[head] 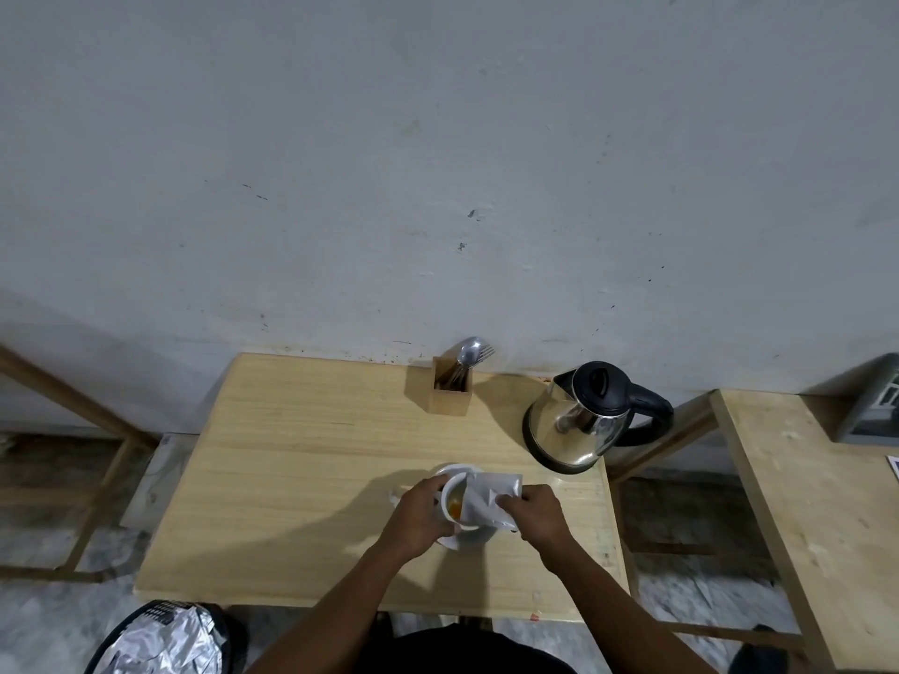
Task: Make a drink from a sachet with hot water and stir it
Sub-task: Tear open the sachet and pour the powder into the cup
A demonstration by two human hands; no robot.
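A pale wooden table (301,479) is set against a grey wall. Directly on it are found a wooden cutlery holder (451,392) at the back edge — spoons and a fork are stood in it — a steel kettle (579,420) with black lid and handle toward the right, and a white saucer (450,541) near the front, on which a white cup (462,503) is carried.

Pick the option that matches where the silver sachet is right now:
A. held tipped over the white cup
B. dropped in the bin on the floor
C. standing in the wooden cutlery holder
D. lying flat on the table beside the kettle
A: the right hand pinches the silver sachet tilted over the white cup, which the left hand steadies; orange powder shows inside the cup.
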